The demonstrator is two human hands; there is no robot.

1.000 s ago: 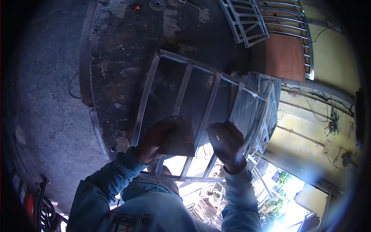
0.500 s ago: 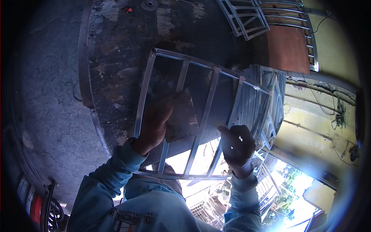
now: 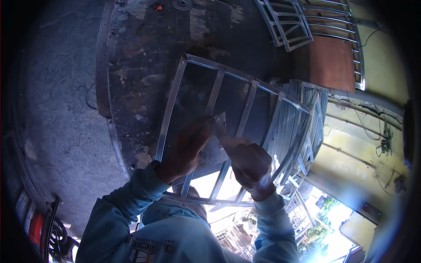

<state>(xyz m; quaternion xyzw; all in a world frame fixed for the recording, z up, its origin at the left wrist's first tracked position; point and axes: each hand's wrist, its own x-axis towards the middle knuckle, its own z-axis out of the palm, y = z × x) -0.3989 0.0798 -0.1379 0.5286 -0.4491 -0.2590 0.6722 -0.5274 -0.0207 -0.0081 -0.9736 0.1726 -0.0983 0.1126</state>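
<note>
My left hand (image 3: 186, 147) is closed on the edge of a thin flat plate (image 3: 215, 148), dark and roughly rectangular, which tilts toward me. Against the plate's right side is my right hand (image 3: 250, 163), its fingers curled in and slightly blurred. Whether it pinches the plate's edge or some small thing is hidden. Under both hands lies a metal frame (image 3: 215, 93) of square tubing with several crossbars, angled across a dark tabletop.
The dark, scuffed worktable (image 3: 144, 83) carries a round disc (image 3: 182, 4) and a red scrap (image 3: 158, 8) at its far side. Stacked metal frames (image 3: 291, 109) stand to the right. Another welded frame (image 3: 287, 26) and a reddish-brown board (image 3: 332, 63) are at the far right.
My right hand has moved left to meet the plate. The plate has tipped from lying nearly flat to a steeper tilt. The whole view has shifted slightly.
</note>
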